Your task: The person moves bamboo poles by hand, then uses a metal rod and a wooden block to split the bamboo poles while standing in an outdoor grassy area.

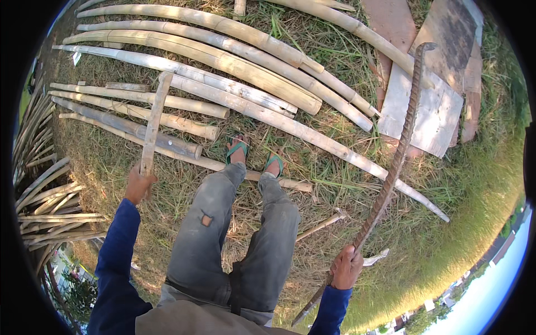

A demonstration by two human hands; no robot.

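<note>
A flat, straight, blunt-ended strip [153,120], pale brown and worn, rises from my left hand [139,184]. Whether it is wood or a worn blade I cannot tell. My left fingers are wrapped round its lower end, and its upper part crosses in front of several bamboo poles [190,103] on the ground. In my right hand [346,267] is a long, rusty, ribbed steel bar [388,192], gripped in its lower part. The bar is slightly bowed, ends in a hook at the top, and its lower end sticks out below my fist.
More bamboo poles [231,56] lie side by side ahead on dry grass. Flat sheets [421,106] lie at the far right. At the left is a heap of bamboo [50,220]. A short stick [321,224] lies near my sandalled feet [237,149].
</note>
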